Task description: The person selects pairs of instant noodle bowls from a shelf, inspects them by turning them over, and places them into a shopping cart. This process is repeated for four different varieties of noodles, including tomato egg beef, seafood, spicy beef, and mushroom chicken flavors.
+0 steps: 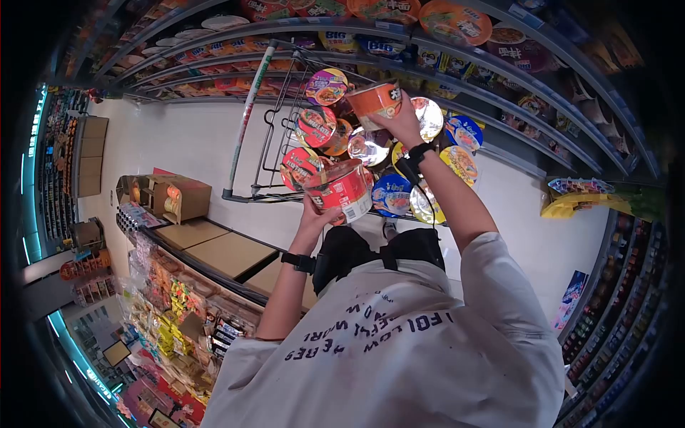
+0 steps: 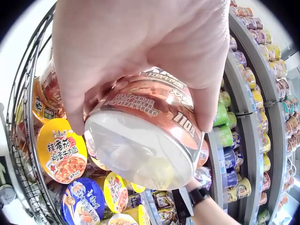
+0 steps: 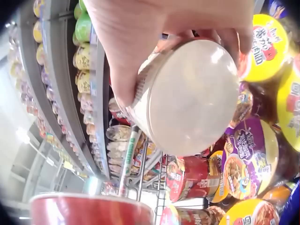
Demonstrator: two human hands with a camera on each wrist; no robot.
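Here, two instant-noodle bowls are held above a wire shopping cart [image 1: 275, 135] in a grocery aisle. The red noodle bowl [image 1: 341, 189] sits in the left hand [image 1: 314, 214], fingers and thumb curled round its wall, held low and near the person's chest. The orange noodle bowl [image 1: 374, 100] is higher and further out, gripped by the right hand [image 1: 405, 123] with thumb on one side of the wall and fingers wrapped over the other; its pale base [image 3: 190, 98] faces the right wrist camera.

Both bowls look light and thin-walled, with a glossy shrink wrap (slippery, by the look of it) and a foil lid that would likely dent or tear under pressure. The safest hold seems to be round the stiffer wall below the rim, as both hands have it, rather than on the lid.

Beneath them the cart is piled with more bowls, among them a yellow-lidded bowl [image 2: 61, 157] and a purple-lidded bowl [image 1: 326, 85]. Curved store shelves [image 1: 499, 78] stocked with cups and bowls run along the aisle, and a cardboard box [image 1: 178, 198] stands on the floor well apart to the left.
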